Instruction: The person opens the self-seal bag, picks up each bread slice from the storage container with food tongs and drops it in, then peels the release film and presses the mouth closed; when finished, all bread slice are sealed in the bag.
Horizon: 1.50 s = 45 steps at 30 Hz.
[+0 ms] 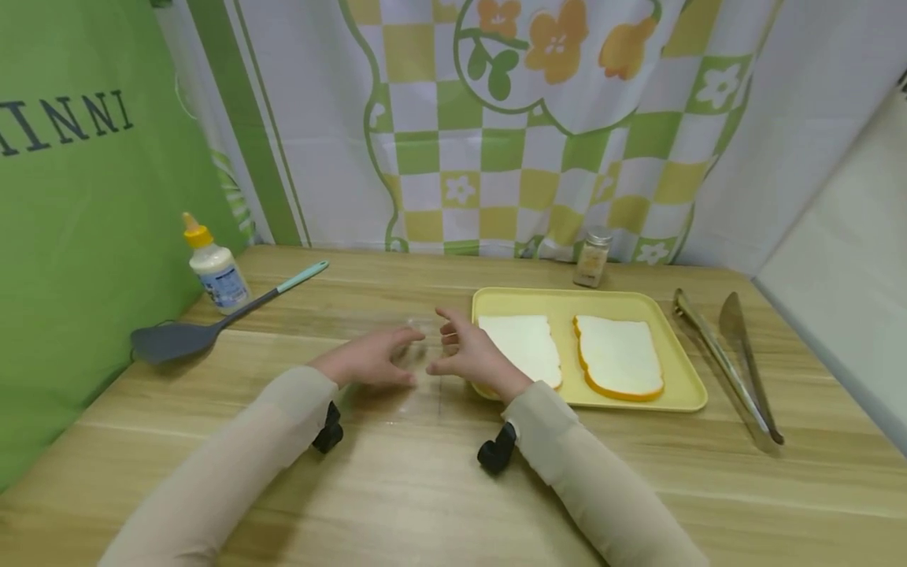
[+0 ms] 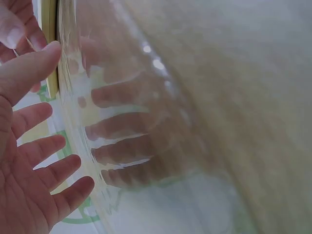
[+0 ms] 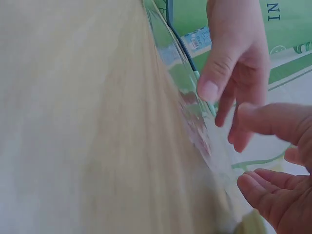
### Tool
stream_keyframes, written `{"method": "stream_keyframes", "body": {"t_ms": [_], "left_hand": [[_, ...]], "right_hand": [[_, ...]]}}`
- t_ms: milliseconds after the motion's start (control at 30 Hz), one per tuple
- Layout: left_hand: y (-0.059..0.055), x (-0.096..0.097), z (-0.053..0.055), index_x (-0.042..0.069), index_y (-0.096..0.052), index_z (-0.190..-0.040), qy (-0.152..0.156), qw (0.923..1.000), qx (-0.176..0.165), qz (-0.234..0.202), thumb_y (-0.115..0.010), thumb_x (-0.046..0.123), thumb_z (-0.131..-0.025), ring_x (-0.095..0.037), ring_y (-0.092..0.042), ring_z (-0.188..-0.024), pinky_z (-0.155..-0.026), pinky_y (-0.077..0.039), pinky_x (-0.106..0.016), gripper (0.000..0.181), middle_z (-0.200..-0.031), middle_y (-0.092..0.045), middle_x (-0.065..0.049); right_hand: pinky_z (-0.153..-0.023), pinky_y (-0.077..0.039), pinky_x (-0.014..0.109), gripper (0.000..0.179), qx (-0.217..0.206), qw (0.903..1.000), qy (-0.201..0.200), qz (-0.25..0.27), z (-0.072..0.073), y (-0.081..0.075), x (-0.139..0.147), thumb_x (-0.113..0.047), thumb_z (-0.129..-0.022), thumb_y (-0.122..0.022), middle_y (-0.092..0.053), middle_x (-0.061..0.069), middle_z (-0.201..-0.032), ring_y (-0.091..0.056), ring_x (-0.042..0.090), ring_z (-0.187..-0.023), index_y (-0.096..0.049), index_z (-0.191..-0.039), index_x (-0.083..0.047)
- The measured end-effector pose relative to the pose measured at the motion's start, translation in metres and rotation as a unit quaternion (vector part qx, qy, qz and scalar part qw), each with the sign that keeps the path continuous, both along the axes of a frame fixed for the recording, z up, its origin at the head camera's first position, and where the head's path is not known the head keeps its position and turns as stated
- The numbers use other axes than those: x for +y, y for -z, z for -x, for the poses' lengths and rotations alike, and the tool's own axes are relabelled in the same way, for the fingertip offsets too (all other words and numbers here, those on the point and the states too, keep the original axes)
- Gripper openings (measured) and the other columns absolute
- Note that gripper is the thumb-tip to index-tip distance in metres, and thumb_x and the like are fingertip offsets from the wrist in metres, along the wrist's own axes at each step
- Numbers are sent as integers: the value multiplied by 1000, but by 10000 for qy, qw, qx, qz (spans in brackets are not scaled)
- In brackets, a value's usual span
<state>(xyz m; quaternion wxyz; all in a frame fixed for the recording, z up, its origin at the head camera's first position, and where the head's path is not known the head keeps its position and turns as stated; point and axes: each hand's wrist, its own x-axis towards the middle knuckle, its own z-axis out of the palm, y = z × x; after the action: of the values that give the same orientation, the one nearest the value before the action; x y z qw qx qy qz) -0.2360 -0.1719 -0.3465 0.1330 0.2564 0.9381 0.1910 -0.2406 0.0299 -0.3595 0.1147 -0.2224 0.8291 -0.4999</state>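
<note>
A clear, glossy sheet (image 1: 418, 405) lies flat on the wooden table, and it mirrors the left fingers in the left wrist view. Over its left part hovers my left hand (image 1: 368, 357), fingers spread and nothing between them. Facing it is my right hand (image 1: 482, 358), close over the sheet's right side, with thumb and fingers apart and loosely bent around nothing. Right beside that hand, a yellow tray (image 1: 569, 378) bears two bread slices with white faces. The left slice (image 1: 527, 346) is partly covered by my right hand; the right slice (image 1: 619, 356) shows its orange-brown crust.
At the left, a grey spatula (image 1: 177, 340) with a mint handle lies before a yellow-capped squeeze bottle (image 1: 221, 276). A small shaker jar (image 1: 592, 258) stands behind the tray. Metal tongs (image 1: 726, 366) lie right of it. Patterned cloth (image 1: 439, 142) hangs at the back.
</note>
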Motion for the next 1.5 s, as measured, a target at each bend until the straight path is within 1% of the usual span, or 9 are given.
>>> {"method": "stream_keyframes", "body": {"t_ms": [200, 433, 533, 700, 933, 1033, 1300, 1400, 1500], "left_hand": [[4, -1, 2, 3, -40, -138, 13, 9999, -132, 66, -70, 30, -82, -37, -27, -135, -109, -24, -50, 69, -145, -33, -21], [2, -7, -3, 5, -39, -139, -97, 9991, -397, 71, -67, 34, -85, -38, -25, -135, -109, -23, -52, 68, -148, -25, -23], [0, -11, -3, 6, -39, -139, 16, 9995, -296, 93, -67, 34, -85, -39, -26, -135, -109, -23, -52, 67, -147, -27, -24], [4, -23, 0, 6, -41, -138, 134, 9997, -138, 118, -67, 34, -85, -39, -26, -135, -109, -23, -52, 65, -146, -29, -25], [9, -41, -1, 6, -42, -138, 72, 9997, -209, -80, -65, 27, -87, -40, -25, -135, -109, -21, -53, 60, -147, -28, -24], [12, -43, -1, 6, -47, -134, 127, 9998, -86, -158, -65, 27, -87, -40, -29, -133, -108, -23, -53, 55, -144, -33, -23], [10, -33, -2, 3, -60, -119, 75, 9992, 345, -188, -68, 23, -84, -32, -49, -120, -103, -35, -46, 41, -126, -56, -15], [8, -27, -2, 5, -65, -109, 57, 9985, 515, -201, -69, 24, -83, -26, -58, -106, -95, -43, -42, 32, -110, -65, -10], [7, -22, -3, 9, -67, -95, -33, 9976, 598, -360, -68, 22, -84, -18, -59, -88, -82, -47, -37, 18, -93, -67, -2]], "right_hand": [[-95, -45, 36, 90, -218, 9996, -179, -26, 7, 10, -10, 2, -69, -77, -48, 15, -125, -52, 27, -112, -29, -144, -14], [-90, -45, 34, 85, 243, 9955, -307, -867, 8, 5, -15, 6, -63, -77, -55, 12, -115, -51, 22, -106, -40, -138, -9], [-95, -43, 36, 80, 215, 9949, -284, -941, 9, 2, -15, 5, -64, -77, -55, 13, -118, -51, 23, -110, -42, -135, -6], [-98, -41, 36, 74, 161, 9943, -264, -1020, 11, 1, -15, 4, -65, -77, -55, 14, -120, -50, 25, -112, -45, -131, -1], [-99, -41, 36, 75, 20, 9949, -243, -980, 12, 1, -15, 6, -63, -78, -54, 15, -122, -50, 26, -114, -46, -131, 0], [-98, -41, 36, 75, 65, 9945, -223, -1023, 11, 1, -16, 6, -63, -79, -54, 15, -122, -50, 26, -114, -46, -131, 0], [-98, -41, 36, 75, 24, 9947, -230, -1002, 10, 2, -18, 5, -64, -78, -54, 15, -122, -50, 26, -113, -46, -132, 1], [-99, -41, 36, 75, -98, 9957, -177, -909, 9, 3, -17, 5, -64, -78, -54, 14, -123, -49, 25, -114, -46, -132, 0], [-98, -41, 36, 76, -150, 9962, -149, -841, 9, 4, -16, 6, -64, -77, -54, 15, -123, -49, 25, -115, -46, -133, 0]]}}
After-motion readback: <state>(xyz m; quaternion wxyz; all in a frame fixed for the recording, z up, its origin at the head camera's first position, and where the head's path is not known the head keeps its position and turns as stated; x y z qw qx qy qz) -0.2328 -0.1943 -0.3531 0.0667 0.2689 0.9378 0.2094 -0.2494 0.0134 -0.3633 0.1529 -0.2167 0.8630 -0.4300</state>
